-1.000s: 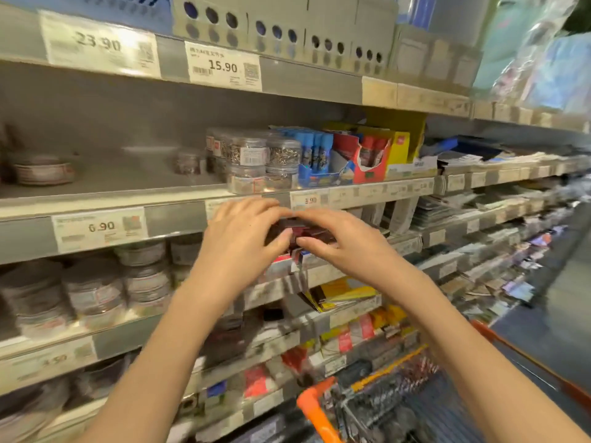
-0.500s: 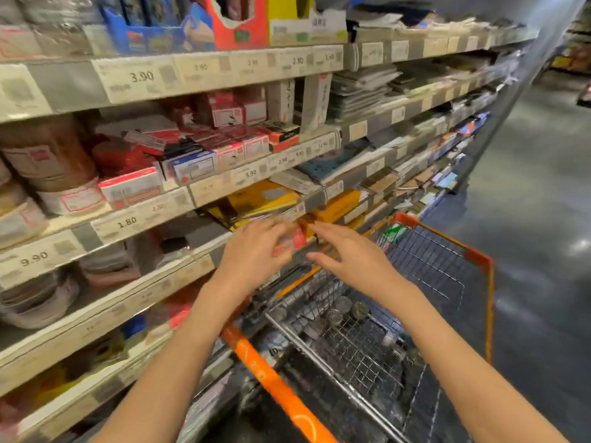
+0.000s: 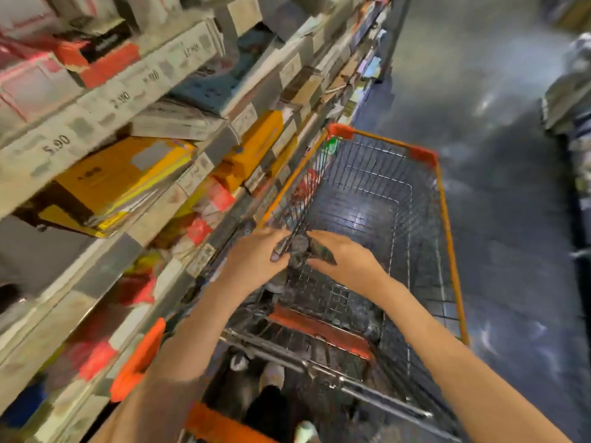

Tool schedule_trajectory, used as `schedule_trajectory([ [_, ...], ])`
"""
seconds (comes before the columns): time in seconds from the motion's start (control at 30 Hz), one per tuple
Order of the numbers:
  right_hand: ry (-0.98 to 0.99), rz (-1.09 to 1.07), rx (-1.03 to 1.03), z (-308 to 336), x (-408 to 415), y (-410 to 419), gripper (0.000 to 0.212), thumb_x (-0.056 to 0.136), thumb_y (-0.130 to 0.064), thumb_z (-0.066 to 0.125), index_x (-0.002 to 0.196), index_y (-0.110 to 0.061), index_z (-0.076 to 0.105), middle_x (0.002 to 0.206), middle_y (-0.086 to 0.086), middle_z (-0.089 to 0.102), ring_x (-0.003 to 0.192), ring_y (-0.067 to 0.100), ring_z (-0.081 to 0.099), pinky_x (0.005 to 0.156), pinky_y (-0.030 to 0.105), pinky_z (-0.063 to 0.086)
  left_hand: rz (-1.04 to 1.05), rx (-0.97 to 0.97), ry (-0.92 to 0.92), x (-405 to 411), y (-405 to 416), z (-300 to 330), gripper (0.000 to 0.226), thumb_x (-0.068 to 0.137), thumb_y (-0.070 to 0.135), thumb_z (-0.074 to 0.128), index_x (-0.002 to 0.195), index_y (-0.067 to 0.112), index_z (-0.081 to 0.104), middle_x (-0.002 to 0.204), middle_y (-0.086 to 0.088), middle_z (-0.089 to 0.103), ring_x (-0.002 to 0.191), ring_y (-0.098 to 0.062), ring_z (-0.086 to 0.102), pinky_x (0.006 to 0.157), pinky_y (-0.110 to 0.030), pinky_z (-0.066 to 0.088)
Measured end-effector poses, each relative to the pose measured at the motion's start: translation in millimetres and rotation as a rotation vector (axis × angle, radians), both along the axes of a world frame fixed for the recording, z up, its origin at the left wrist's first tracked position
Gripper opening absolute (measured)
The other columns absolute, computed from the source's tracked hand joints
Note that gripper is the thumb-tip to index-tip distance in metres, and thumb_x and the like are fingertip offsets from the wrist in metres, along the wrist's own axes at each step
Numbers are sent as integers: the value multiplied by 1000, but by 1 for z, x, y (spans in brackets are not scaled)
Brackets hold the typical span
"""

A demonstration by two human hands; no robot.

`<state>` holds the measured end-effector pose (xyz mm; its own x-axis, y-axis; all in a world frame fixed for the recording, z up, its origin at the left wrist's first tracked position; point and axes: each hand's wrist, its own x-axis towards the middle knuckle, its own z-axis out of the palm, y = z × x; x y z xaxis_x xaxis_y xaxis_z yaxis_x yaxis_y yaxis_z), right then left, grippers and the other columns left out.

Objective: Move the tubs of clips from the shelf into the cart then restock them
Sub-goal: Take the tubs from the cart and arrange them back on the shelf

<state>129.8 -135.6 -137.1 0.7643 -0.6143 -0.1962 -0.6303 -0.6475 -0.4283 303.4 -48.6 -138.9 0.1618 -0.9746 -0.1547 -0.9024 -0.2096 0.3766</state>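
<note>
Now, looking down, I have my left hand (image 3: 256, 255) and right hand (image 3: 343, 259) pinching small tubs of clips (image 3: 299, 247) between them over the cart (image 3: 447, 225), near its left wall, so next I lower and release.

cart (image 3: 399, 193): bare metal wire, orange plastic trim | floor (image 3: 499, 219): glossy dark

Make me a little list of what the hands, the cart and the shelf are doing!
left hand: over the cart, fingers on small blurred items
right hand: opposite it, touching the same items
held items: dark, too blurred to name
cart: orange-rimmed wire basket beside the shelf
shelf: boxes and price labels, left of cart
</note>
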Motion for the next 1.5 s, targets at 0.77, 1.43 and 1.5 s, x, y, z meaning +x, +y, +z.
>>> schedule_trajectory([
  [0.77,231,-220,471,-200,10,-19,63,91,-39,56,146,-20,30,150,3,34,131,23,42,103,42,40,-48,333,219,7,-57,-166,53,91,35,55,141,25,39,136,-2,51,115,-19,54,90,-33,46],
  [1.43,39,-403,808,-354,67,-23,57,86,-27,66,136,-10,43,128,7,56,112,22,56,93,35,47,341,504,511,21,-24,-271,51,81,20,68,129,24,51,125,1,58,113,-17,54,98,-39,44],
  [1.5,-13,-439,852,-356,78,-28,59,86,-25,66,138,-14,40,129,5,56,112,20,56,86,28,46,369,487,532,21,-25,-274,52,82,10,67,131,17,51,120,4,55,111,-12,52,96,-30,41],
])
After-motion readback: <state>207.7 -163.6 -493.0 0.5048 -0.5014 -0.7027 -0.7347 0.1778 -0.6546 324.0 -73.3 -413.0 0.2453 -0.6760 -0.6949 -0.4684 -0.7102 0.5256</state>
